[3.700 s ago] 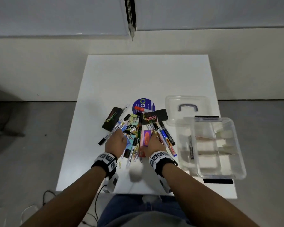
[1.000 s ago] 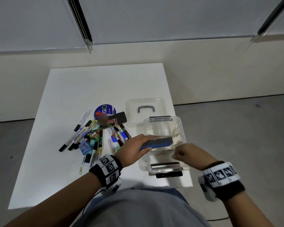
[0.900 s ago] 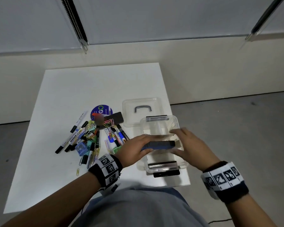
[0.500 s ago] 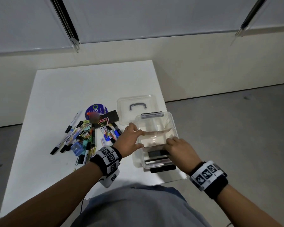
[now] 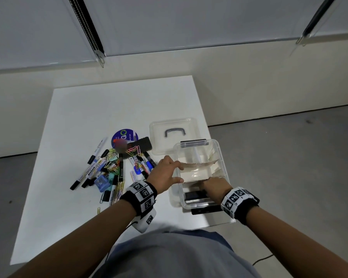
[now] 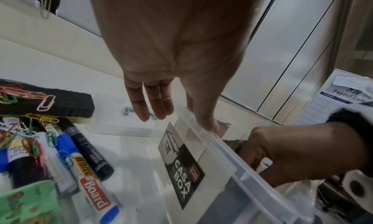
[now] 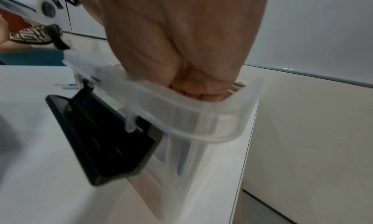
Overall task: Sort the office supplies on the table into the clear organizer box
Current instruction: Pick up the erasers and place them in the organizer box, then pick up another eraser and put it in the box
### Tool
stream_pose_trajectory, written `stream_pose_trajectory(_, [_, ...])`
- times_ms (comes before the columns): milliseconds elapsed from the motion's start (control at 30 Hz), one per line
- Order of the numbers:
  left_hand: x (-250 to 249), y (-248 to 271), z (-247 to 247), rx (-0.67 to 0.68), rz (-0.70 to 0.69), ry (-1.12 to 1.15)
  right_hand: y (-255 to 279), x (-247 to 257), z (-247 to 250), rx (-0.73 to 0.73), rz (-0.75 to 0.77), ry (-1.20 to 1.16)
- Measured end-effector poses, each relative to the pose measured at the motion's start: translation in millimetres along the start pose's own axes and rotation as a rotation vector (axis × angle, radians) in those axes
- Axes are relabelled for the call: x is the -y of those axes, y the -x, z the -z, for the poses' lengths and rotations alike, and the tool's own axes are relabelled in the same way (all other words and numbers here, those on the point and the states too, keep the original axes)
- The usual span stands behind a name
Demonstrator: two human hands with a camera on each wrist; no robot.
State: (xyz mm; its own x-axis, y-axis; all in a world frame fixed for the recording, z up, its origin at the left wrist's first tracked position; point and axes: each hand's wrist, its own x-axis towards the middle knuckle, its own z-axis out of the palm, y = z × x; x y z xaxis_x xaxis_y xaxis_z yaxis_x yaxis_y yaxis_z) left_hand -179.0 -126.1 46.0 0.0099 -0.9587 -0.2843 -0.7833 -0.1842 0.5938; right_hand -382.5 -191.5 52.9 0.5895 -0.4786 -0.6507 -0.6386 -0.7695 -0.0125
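Organizer box (image 5: 222,157) sits at the table's (image 5: 109,109) right front edge; our left hand (image 5: 165,175) rests spread on its left rim. Left wrist: fingers (image 6: 153,103) straight, markers (image 6: 88,168) beside the box. Right wrist: our right hand (image 7: 181,41) inside the near compartment, fingers curled; we can't tell what they hold.

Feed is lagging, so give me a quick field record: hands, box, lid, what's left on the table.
left hand: open, fingers straight, thumb on the left rim of the organizer box
right hand: fingers curled, reaching down into the box's near end; what it holds is hidden
box state: open, both black latches down, dividers inside
lid: off, flat on the table behind the box
unsorted pile: markers, paper clips, black eraser, left of the box
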Motion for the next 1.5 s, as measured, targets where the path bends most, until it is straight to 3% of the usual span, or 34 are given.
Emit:
stream_pose_trajectory(200, [5.9,-0.7,13.8,0.11,-0.045,0.106,-7.1,-6.8,3.6,0.085,0.067,-0.079])
stream_pose_trajectory(267, [17.1,-3.5,29.9,0.02,-0.026,0.211,-7.0,-5.5,7.6,0.145,0.044,-0.111])
stream_pose_trajectory(367, [52.2,-20.8,51.9,-0.193,0.109,0.249,-2.0,5.0,32.8,0.195,-0.007,-0.183])
stream_pose_trajectory(467, [101.0,-44.4,61.7,-0.274,0.28,-0.065,-0.9,21.1,72.8,0.102,-0.005,-0.312])
stream_pose_trajectory(533, [130.7,-55.4,62.0,-0.21,0.37,-0.299,-5.9,33.8,93.6,0.031,0.037,-0.389])
stream_pose_trajectory(633, [158.6,-62.2,58.4,-0.089,0.371,-0.478,-17.8,57.4,112.3,-0.029,0.086,-0.547])
stream_pose_trajectory(767, [166.5,-62.9,55.8,-0.135,0.316,-0.539,-40.1,84.3,118.4,-0.107,0.097,-0.666])
stream_pose_trajectory(833, [162.9,-59.1,59.4,-0.167,0.287,-0.473,-53.6,91.8,114.6,-0.107,0.069,-0.742])
stream_pose_trajectory(933, [148.6,-42.8,71.4,-0.206,0.256,-0.133,-70.6,96.4,109.9,-0.183,-0.004,-0.902])
stream_pose_trajectory(1033, [129.2,-18.0,83.8,-0.13,0.15,0.125,-88.3,95.2,110.8,-0.309,-0.13,-1.043])
stream_pose_trajectory(1133, [114.3,-0.6,84.7,-0.09,0.096,0.221,-103.7,97.3,111.6,-0.273,-0.168,-1.185])
stream_pose_trajectory(1400, [95.6,25.9,67.5,-0.204,0.262,0.573,-133.4,112.8,95.7,-0.264,-0.176,-1.324])
stream_pose_trajectory(1500, [98.3,24.4,60.1,-0.283,0.311,0.536,-118.0,119.8,109.0,-0.25,-0.165,-1.347])
